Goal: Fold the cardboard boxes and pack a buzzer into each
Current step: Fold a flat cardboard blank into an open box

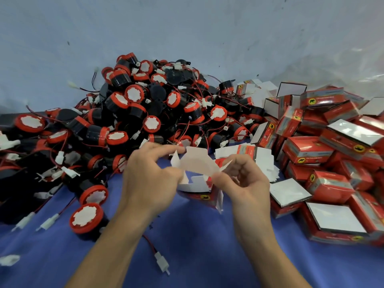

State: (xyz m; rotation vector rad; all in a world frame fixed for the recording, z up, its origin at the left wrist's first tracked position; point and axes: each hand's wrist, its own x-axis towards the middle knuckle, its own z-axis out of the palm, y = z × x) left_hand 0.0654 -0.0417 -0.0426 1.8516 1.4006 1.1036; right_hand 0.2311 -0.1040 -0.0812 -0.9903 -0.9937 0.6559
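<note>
Pinching opposite flaps of the part-folded box (pixel 197 163) with curled fingers (pixel 166 150), left hand (pixel 149 177) and right hand (pixel 246 183) spread it, evidently to square its walls.

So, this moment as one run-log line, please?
step: folding | left hand grips box | right hand grips box | buzzers piled behind

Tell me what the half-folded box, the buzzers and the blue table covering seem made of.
Red-printed white cardboard box: thin paperboard, red print outside, matt white inside; it bends at creases.
Black round buzzers with red caps: probably moulded plastic, slight sheen.
Blue table covering: seems cloth, matt, softly wrinkled.
</note>
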